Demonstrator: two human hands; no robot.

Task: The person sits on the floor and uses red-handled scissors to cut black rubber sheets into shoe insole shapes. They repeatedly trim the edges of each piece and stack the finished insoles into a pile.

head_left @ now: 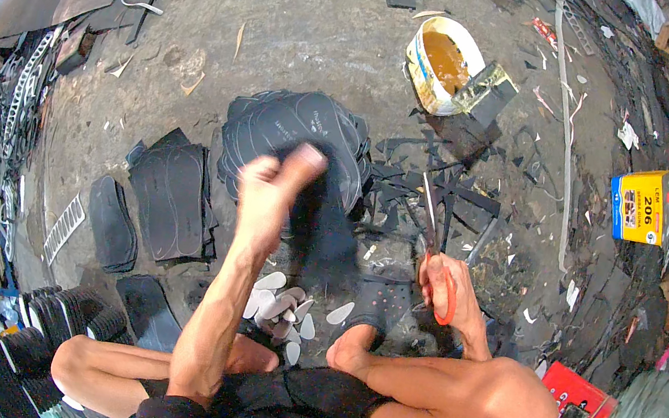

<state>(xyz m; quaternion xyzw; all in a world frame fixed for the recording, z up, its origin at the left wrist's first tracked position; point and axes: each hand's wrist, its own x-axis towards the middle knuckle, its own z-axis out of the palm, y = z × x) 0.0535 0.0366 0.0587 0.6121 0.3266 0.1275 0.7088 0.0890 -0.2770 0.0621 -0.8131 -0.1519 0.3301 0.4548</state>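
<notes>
My right hand (457, 301) grips a pair of scissors (431, 205) with orange handles, its blades pointing away from me and slightly parted. Out in front, my left hand (268, 198) is closed on a black sheet piece (325, 238), which hangs beside it, smeared by motion. Just beyond that hand lies a pile of black sheets (301, 116) marked with pale sole outlines. To its left sit a stack of similar outlined sheets (167, 204) and a smaller stack of rounded black soles (112, 222). Dark offcuts (463, 199) are strewn beyond the scissors.
White and grey teardrop-shaped pieces (283, 310) lie between my feet. An open bucket (416, 69) of amber-brown glue-like liquid stands ahead. To the right are a yellow can (643, 205) and a red tin (575, 405). Rows of black soles (64, 315) stand by my left knee.
</notes>
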